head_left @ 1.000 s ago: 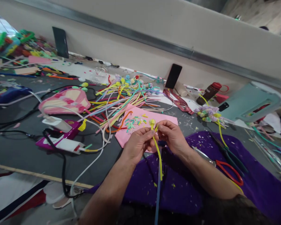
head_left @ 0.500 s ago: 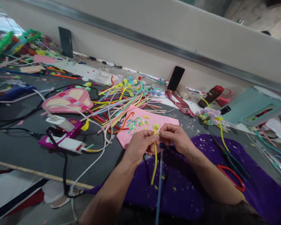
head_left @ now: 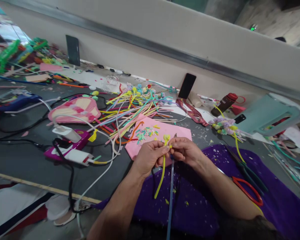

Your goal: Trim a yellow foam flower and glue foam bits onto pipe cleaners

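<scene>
My left hand (head_left: 151, 155) is closed in a pinch around a yellow pipe-cleaner flower (head_left: 166, 137), just under its looped head. The flower's fuzzy stem (head_left: 160, 180) hangs down below my fingers. Right beside it, my right hand (head_left: 185, 150) pinches a small yellow pipe-cleaner piece (head_left: 170, 146) against the flower's side. Underneath the hands, a long translucent rod (head_left: 170, 196) runs toward my body from a dark blue part mostly hidden by my fingers. A pink sheet (head_left: 175, 126) with short cut pipe-cleaner bits (head_left: 146, 133) lies behind.
Purple cloth (head_left: 190, 213) covers the near table edge. Red-handled scissors (head_left: 248, 190) lie on it at right. A pipe-cleaner pile (head_left: 137, 103), a magenta power strip (head_left: 78, 141) with cables and a heart-shaped pink piece (head_left: 75, 109) sit leftward. A phone (head_left: 187, 85) leans on the wall.
The flower's stem has swung to the left. My right hand has dropped slightly, and a pointed tip now shows behind it. The head view has shifted a little.
</scene>
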Demonstrator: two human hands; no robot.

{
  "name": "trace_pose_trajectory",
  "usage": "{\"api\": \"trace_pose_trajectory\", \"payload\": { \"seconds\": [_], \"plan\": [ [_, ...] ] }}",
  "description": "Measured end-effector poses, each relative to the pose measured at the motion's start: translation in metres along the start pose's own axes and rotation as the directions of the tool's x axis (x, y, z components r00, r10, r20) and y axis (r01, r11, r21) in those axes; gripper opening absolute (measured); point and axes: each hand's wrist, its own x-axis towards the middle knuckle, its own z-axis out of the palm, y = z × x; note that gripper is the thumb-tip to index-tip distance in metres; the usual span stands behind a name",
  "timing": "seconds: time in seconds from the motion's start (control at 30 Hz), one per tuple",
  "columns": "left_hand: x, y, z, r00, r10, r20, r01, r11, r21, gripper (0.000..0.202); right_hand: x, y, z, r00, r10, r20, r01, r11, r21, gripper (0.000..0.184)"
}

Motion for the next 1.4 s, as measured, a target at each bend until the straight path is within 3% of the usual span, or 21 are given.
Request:
{"api": "trace_pose_trajectory", "payload": {
  "seconds": [0.47,0.57,0.67,0.73,0.77,0.83,0.87,0.97,1.03,1.1,1.2,1.27,1.33,1.4],
  "plan": [
    [-0.001,0.001,-0.003,0.999,-0.005,0.046,0.002,0.998,0.066,0.021,0.001,0.004,-0.008,0.988,0.015,0.156,-0.025,0.997,0.068,0.019],
    [-0.001,0.002,-0.002,0.999,-0.011,0.051,0.008,0.998,0.063,0.02,0.002,0.004,-0.007,0.987,0.005,0.158,-0.005,1.0,0.002,0.019],
    [-0.001,0.003,-0.001,0.999,0.003,0.032,-0.005,0.998,0.064,0.02,-0.001,-0.003,-0.006,0.995,-0.094,0.042,0.101,0.971,-0.216,0.024],
    [-0.001,0.004,-0.001,1.0,0.026,0.005,-0.027,0.998,0.056,0.02,-0.01,-0.011,-0.008,0.965,-0.247,-0.084,0.174,0.848,-0.501,0.027],
    [-0.001,0.004,-0.001,0.999,0.038,-0.007,-0.038,0.998,0.047,0.02,-0.016,-0.015,-0.01,0.934,-0.339,-0.114,0.183,0.726,-0.663,0.027],
    [-0.002,0.006,-0.001,0.998,0.06,-0.023,-0.06,0.998,0.023,0.02,-0.03,-0.019,-0.016,0.88,-0.469,-0.07,0.132,0.385,-0.913,0.023],
    [-0.002,0.007,0.0,0.997,0.068,-0.024,-0.068,0.998,0.009,0.02,-0.037,-0.019,-0.02,0.879,-0.475,-0.029,0.085,0.215,-0.973,0.02],
    [-0.003,0.007,0.0,0.997,0.079,-0.012,-0.079,0.997,-0.021,0.02,-0.052,-0.011,-0.031,0.922,-0.388,-0.003,-0.065,-0.146,-0.987,0.019],
    [-0.004,0.007,0.0,0.997,0.08,-0.009,-0.08,0.996,-0.027,0.02,-0.054,-0.001,-0.034,0.941,-0.338,-0.012,-0.115,-0.287,-0.951,0.027],
    [-0.003,0.006,0.0,0.996,0.088,-0.015,-0.089,0.996,-0.023,0.02,-0.051,0.006,-0.034,0.952,-0.305,-0.01,-0.122,-0.351,-0.928,0.031],
    [-0.003,0.004,-0.001,0.993,0.106,-0.047,-0.107,0.994,-0.031,0.023,-0.046,0.008,-0.036,0.955,-0.294,-0.036,-0.131,-0.312,-0.941,0.025],
    [-0.002,0.003,-0.003,0.991,0.104,-0.086,-0.109,0.993,-0.048,0.023,-0.047,0.004,-0.044,0.945,-0.32,-0.067,-0.133,-0.191,-0.973,0.023],
    [-0.002,0.003,-0.004,0.987,0.105,-0.125,-0.114,0.991,-0.065,0.024,-0.053,-0.002,-0.055,0.916,-0.387,-0.105,-0.107,0.016,-0.994,0.025],
    [-0.002,0.003,-0.005,0.984,0.103,-0.146,-0.114,0.991,-0.071,0.025,-0.058,-0.006,-0.065,0.861,-0.481,-0.164,-0.024,0.284,-0.959,0.028]
  ]
}}
